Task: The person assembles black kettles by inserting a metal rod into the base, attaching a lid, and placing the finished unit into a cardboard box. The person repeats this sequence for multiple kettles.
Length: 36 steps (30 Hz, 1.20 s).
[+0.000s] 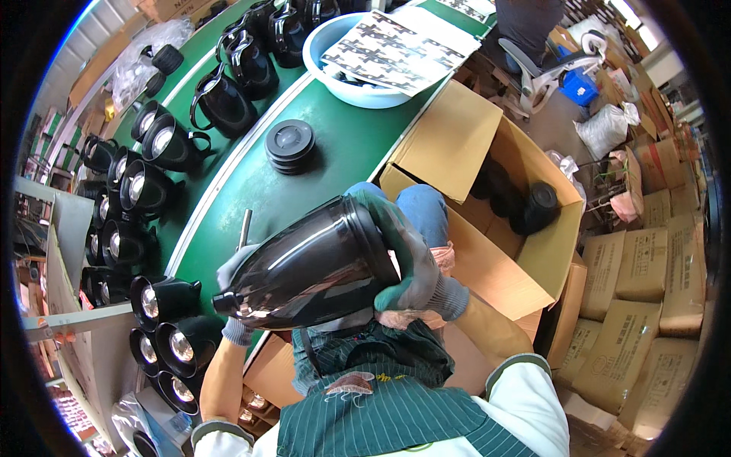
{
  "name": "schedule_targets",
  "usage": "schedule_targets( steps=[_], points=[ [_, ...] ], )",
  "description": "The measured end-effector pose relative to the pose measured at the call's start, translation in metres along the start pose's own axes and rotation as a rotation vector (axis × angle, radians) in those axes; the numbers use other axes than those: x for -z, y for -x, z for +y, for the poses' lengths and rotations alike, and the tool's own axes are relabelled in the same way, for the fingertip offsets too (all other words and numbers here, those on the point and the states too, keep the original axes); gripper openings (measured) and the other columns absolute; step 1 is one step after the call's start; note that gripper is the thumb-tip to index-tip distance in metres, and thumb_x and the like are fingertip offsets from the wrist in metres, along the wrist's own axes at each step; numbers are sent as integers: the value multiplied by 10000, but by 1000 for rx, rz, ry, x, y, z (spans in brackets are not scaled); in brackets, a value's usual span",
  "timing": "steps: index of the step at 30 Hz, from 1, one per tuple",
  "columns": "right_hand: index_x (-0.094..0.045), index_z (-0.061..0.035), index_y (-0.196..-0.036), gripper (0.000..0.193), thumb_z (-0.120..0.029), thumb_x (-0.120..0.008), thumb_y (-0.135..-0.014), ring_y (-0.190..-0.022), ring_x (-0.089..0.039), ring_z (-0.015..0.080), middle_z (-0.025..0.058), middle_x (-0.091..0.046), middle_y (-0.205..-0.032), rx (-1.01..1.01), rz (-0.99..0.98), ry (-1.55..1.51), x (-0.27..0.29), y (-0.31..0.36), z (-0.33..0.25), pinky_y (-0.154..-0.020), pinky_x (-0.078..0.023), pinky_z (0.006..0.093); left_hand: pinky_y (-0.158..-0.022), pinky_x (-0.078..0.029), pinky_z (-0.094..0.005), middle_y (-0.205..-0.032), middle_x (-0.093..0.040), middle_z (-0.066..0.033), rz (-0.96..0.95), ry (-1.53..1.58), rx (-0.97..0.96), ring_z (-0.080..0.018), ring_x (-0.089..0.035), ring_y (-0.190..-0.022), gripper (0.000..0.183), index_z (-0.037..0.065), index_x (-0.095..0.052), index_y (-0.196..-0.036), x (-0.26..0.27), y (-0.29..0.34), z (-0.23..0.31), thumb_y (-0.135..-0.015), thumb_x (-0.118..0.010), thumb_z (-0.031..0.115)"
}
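Observation:
A glossy black jug lies tilted across my lap, its small spout end to the left and its wide rimmed end to the right. My right hand, in a grey-green glove, is closed around the wide end. At the spout end my gloved left hand holds the jug from the far side, its fingers mostly hidden behind it. Just beyond that hand a thin metal rod sticks up; I cannot tell what its lower end joins. A stack of round black lids sits on the green bench ahead.
Several black jugs with handles stand farther along the bench. Open black jug bodies line the left side. A light blue basin holds patterned sheets. At right, an open cardboard box contains black parts; stacked cartons stand beyond.

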State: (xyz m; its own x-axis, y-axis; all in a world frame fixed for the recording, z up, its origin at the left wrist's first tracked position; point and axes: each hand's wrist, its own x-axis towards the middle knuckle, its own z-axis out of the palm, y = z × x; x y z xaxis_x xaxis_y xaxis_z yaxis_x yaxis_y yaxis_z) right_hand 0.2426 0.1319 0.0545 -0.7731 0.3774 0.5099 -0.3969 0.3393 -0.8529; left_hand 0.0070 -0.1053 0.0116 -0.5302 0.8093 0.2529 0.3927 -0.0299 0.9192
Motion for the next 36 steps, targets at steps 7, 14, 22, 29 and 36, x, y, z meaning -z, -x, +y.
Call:
schedule_targets(
  steps=[7,14,22,29,36],
  points=[
    [-271,-15,-1632,1091,-617,-768,-871,-1381,-487,229,155,-479,-1522,-746,88,-352,2,19,-3,-1167,-398,390,-787,-615,-371,-1072,-761,-163,-2,-862,-675,-295,-769,-936,305,52,-775,-1082,13,-31,62,-793,-754,147],
    [-258,-4,-1635,1060,-610,-720,-897,-1424,-428,275,183,-413,-1563,-649,-137,-316,41,-5,-10,-1187,-354,415,-826,-597,-351,-1061,-753,-137,-127,-841,-682,-286,-752,-938,313,39,-767,-1053,33,-40,53,-761,-794,149],
    [-243,9,-1637,1027,-602,-666,-928,-1475,-360,327,216,-337,-1609,-135,-11,-30,-8,-8,-6,-1210,-302,443,-905,-575,-339,-1108,-742,-119,-8,-62,33,-225,-719,-1003,316,-18,-742,-1132,-9,-19,9,-871,-756,161],
    [-230,19,-1639,999,-595,-619,-954,-1518,-301,373,244,-271,-1650,-254,-127,-91,15,-21,-21,-1231,-258,468,-807,-601,-363,-1003,-755,-132,38,-507,-278,-297,-760,-929,350,26,-768,-1061,8,-40,49,-735,-782,151],
    [-217,30,-1641,971,-587,-572,-981,-1562,-241,419,273,-204,-1691,-7,-25,9,-6,3,-7,-1251,-213,493,-934,-548,-331,-1047,-735,-113,60,223,119,-252,-718,-956,417,-49,-713,-1147,-9,-2,-23,-886,-742,275]
  ],
)
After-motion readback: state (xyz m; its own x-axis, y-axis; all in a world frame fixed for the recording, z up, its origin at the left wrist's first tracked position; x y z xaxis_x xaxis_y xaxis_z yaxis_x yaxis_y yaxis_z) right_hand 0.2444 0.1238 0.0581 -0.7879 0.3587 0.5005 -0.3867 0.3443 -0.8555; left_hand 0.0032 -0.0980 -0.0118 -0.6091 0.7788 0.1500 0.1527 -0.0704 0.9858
